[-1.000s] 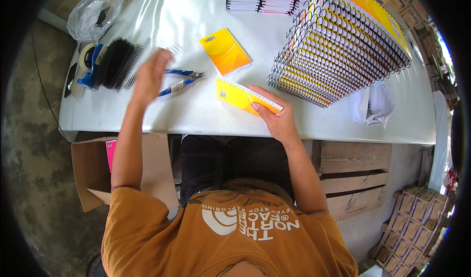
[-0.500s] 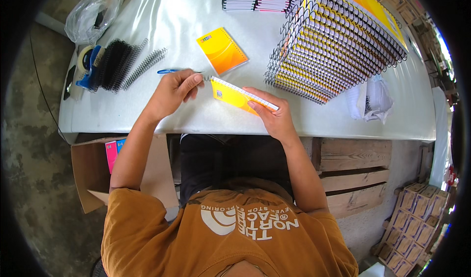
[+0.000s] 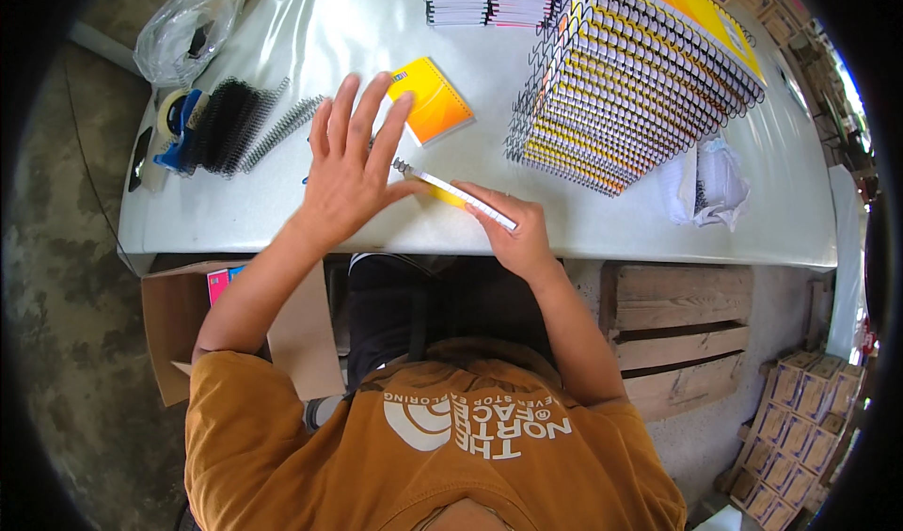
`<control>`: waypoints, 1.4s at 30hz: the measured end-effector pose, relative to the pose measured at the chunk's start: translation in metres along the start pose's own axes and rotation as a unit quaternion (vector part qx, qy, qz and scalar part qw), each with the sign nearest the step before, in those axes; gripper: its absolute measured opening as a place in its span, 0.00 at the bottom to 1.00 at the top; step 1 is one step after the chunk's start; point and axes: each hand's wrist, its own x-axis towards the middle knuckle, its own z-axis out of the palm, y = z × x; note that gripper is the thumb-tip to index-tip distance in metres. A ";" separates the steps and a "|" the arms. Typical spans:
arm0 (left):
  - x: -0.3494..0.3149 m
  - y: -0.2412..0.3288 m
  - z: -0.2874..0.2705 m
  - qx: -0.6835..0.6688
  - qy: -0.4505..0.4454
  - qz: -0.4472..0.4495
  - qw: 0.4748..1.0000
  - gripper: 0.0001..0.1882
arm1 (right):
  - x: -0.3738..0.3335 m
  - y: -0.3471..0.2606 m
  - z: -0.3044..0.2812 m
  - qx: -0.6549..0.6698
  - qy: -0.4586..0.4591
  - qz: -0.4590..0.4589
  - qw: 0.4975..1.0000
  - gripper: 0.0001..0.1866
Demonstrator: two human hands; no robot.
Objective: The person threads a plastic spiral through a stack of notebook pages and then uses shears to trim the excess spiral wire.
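My right hand (image 3: 517, 230) grips a small yellow notebook (image 3: 451, 198) at its right end, its white page edge turned up. From the notebook's far left corner a short end of dark wire coil (image 3: 402, 166) sticks out. My left hand (image 3: 348, 169) is open beside that corner, fingers spread upward; its thumb is close to the notebook, and whether it touches I cannot tell. Just beyond lies a yellow-orange notebook (image 3: 435, 103) with holes along one edge, partly behind my left fingertips. A blue-handled tool is mostly hidden by my left hand.
Loose black coils (image 3: 230, 126) lie at the left by a blue tape dispenser (image 3: 176, 136) and a clear plastic bag (image 3: 193, 37). A tall stack of coil-bound notebooks (image 3: 621, 98) stands at right, near a white wrapped bundle (image 3: 720, 188). More pads (image 3: 461, 0) are stacked behind. A cardboard box (image 3: 306, 333) sits below the table (image 3: 188, 235).
My left hand has let go of the coil end and spread its fingers, rising in the picture. The notebook in my right hand has tilted, showing less of its cover.
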 end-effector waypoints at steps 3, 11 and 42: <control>-0.093 0.024 0.054 -0.141 -0.025 -0.002 0.990 0.49 | -0.010 -0.005 0.013 0.020 0.026 0.012 0.999 0.15; -0.083 0.004 0.052 0.020 0.015 -0.033 0.999 0.57 | -0.020 -0.010 0.039 0.015 0.008 -0.060 0.998 0.26; -0.099 0.041 0.048 -0.010 0.033 0.211 0.977 0.62 | -0.002 -0.002 0.040 0.032 0.002 -0.057 0.998 0.18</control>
